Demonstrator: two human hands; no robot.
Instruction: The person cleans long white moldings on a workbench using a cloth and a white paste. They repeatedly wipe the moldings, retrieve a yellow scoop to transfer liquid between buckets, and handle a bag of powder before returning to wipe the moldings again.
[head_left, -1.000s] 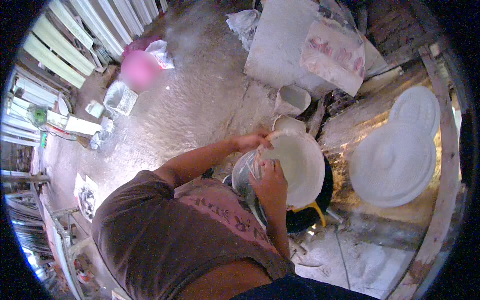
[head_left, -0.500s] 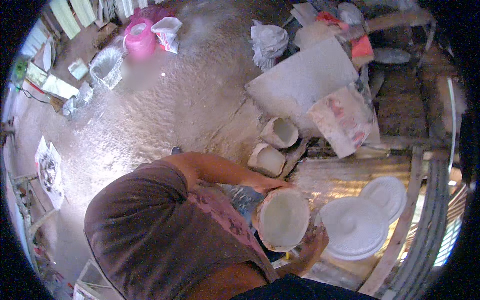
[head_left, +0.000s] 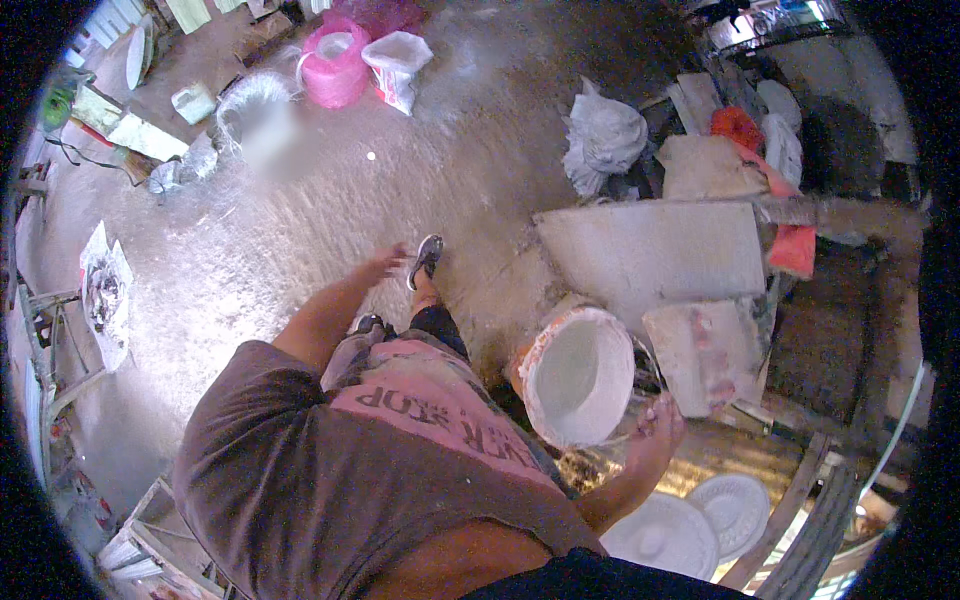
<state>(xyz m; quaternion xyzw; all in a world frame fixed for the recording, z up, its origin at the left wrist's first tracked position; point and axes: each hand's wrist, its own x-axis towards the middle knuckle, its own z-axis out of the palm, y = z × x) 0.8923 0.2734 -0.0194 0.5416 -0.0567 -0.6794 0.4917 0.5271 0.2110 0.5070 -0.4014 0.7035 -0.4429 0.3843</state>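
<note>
A plaster-coated orange bucket (head_left: 575, 375) is being held by its rim in the closed right hand (head_left: 655, 425), beside stacked plaster slabs (head_left: 655, 250). The left hand (head_left: 385, 265) is being swung free, loosely open and empty, so the carrying step seems underway. A steady one-handed grip is likely being called for next.

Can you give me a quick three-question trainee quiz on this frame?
1. True or false: the right hand is at the rim of the bucket.
2. What is the left hand holding? A) a trowel B) nothing C) a bag
3. What colour is the inside of the bucket?
Key: 1 true. 2 B, it hangs free over the floor. 3 white, with an orange outer wall.
</note>
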